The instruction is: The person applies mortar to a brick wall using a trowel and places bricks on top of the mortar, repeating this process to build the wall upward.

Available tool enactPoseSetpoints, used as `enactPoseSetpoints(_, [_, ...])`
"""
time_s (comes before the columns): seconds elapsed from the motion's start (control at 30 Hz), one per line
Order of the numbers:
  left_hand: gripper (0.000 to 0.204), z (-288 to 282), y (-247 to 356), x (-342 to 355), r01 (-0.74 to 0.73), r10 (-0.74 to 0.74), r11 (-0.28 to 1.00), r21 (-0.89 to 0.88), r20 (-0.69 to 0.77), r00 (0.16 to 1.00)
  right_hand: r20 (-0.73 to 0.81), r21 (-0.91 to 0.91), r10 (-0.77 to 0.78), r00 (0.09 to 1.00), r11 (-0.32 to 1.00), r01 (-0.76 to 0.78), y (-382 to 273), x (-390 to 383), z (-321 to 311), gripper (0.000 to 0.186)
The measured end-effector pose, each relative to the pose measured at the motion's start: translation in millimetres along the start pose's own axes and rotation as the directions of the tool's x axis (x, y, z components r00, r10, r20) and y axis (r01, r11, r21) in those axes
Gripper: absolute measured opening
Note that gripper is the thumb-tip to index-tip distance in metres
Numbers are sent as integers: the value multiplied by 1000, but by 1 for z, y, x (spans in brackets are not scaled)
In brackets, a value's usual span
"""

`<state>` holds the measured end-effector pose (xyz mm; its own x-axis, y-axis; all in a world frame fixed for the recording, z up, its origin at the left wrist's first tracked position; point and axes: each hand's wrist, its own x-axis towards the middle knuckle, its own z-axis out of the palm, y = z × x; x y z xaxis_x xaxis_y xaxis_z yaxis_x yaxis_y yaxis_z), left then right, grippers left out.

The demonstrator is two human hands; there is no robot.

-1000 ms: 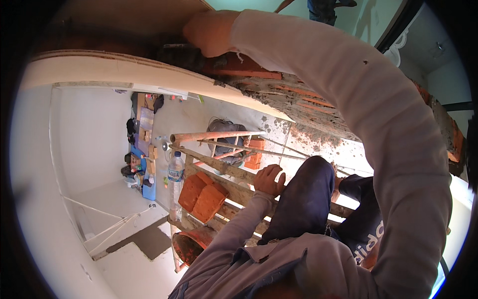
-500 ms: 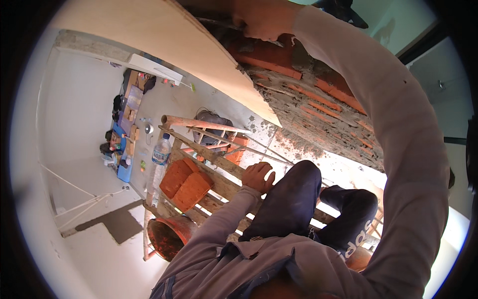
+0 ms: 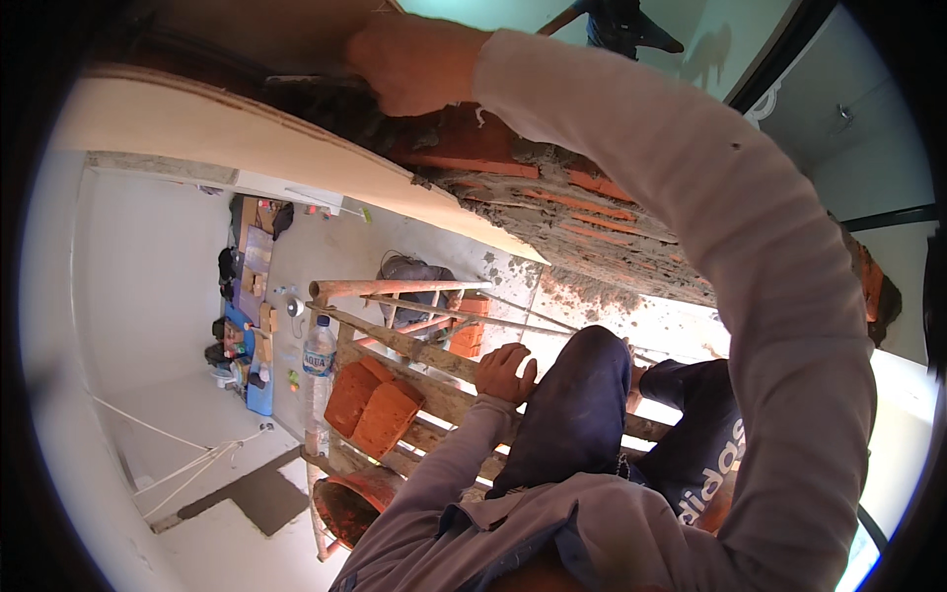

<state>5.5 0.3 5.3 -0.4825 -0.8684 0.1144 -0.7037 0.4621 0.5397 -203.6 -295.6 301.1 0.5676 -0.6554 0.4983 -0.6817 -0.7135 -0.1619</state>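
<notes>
My right hand point(image 3: 419, 67) is closed at the top of the rough brick wall point(image 3: 602, 232), its arm arching over from the right. What it grips is lost in dark shadow. Low beside my bent knee, my left hand point(image 3: 505, 373) rests on a wooden plank point(image 3: 434, 355) of the scaffold, fingers apart and holding nothing. To its left, orange bricks point(image 3: 380, 407) lie on the planks. A clear plastic water bottle point(image 3: 318, 370) with a blue cap stands beside them, and an orange, mortar-stained bucket point(image 3: 350, 503) sits nearer me.
A pale board point(image 3: 296, 168) runs along the wall's left face. Scaffold tubes point(image 3: 395, 288) rise past the planks. Far below are more bricks point(image 3: 468, 326), mortar spatter and a cluttered bench point(image 3: 258, 286). White ropes point(image 3: 202, 456) hang at left. Another person point(image 3: 617, 28) is beyond the wall.
The view has shifted, with the wall and my right hand now further left in the picture. My right hand stays closed at the wall top; my left hand remains on the plank.
</notes>
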Motion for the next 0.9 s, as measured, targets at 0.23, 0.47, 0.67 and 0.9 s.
enactPoseSetpoints(0.23, [19,-1,1,2,3,-3,1000,8,46,999,62,11,90,994,996,-91,10,-28,-27,17])
enactPoseSetpoints(0.47, [17,1,-1,2,-26,26,999,40,-14,1000,168,-198,132,977,975,-97,-4,-37,-28,13])
enactPoseSetpoints(0.67, [18,0,2,4,9,-9,1000,11,18,1000,61,-47,95,994,995,-92,2,-34,-11,10])
enactPoseSetpoints(0.9, [16,2,0,2,-1,1,999,37,11,1000,272,132,181,945,966,-223,0,-26,-17,11])
